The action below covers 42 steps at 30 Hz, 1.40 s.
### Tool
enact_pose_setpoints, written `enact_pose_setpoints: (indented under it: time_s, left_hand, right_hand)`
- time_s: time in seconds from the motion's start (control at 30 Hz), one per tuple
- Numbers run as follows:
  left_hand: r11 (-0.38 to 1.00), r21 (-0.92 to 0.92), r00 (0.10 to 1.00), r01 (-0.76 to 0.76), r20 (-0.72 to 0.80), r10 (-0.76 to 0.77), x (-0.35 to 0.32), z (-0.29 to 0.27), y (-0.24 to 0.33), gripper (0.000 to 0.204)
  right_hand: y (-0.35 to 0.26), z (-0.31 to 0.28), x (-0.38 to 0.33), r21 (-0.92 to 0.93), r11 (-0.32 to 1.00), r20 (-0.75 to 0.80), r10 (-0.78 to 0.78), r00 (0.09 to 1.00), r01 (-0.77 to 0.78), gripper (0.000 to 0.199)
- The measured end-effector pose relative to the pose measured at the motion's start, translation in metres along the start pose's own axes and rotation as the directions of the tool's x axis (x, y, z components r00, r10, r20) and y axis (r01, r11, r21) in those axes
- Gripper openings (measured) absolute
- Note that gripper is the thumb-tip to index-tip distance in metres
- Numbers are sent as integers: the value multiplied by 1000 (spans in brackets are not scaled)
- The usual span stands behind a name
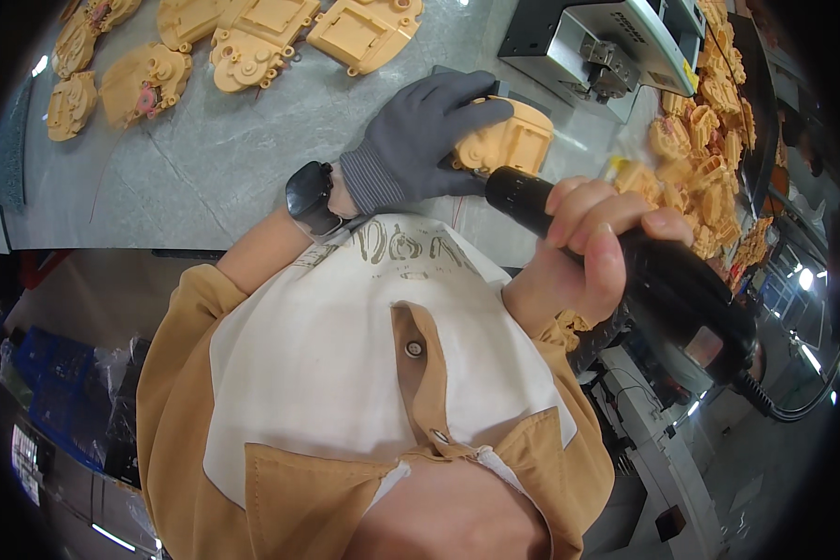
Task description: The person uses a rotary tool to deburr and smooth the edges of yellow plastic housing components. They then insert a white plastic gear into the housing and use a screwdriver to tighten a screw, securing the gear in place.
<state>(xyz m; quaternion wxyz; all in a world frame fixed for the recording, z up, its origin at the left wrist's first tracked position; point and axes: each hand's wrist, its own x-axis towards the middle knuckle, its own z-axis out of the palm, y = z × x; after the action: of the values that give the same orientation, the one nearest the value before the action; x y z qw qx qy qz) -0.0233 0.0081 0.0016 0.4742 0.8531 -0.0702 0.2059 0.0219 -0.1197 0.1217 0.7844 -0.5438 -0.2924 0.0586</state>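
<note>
Over the grey worktop (187,177), I have the black power driver (663,280) gripped in the right hand (588,238), while the gloved left hand (420,131) clasps the yellow plastic case (525,135) at its nose. Driving work, I judge (contact is unclear); next calls for steady alignment.

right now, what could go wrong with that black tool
The bit could slip and nick the left grip, since the black corded tool's nose sits close to those gloved fingers at the yellow part.

The cord, trailing from the tool's rear, might snag and jerk the right grip's aim.
</note>
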Motion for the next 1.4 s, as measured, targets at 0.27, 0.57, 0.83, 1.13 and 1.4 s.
enact_pose_setpoints:
  time_s: [0.27, 0.57, 0.83, 1.13, 1.4]
  left_hand:
    - [1000, 18, 1000, 9, 4, -9, -1, 1, 3, 69]
    - [1000, 18, 1000, 5, 2, -5, -2, 1, 3, 67]
    - [1000, 9, 1000, 5, 6, -5, -2, 0, 4, 66]
    - [1000, 21, 1000, 3, 3, -3, -2, 0, 3, 67]
    - [1000, 20, 1000, 6, -2, -6, -2, 2, 4, 74]
  right_hand:
    - [-3, -5, 0, 19, 1000, -20, 6, 1000, -5, 34]
    - [-1, -7, 0, 40, 999, -30, -25, 999, 26, 36]
    - [-1, -5, 0, 91, 995, -28, -32, 999, 35, 36]
    - [-2, -3, 0, -13, 1000, -30, -24, 999, 23, 35]
    - [-3, -2, 0, -13, 1000, -24, -6, 1000, 6, 35]
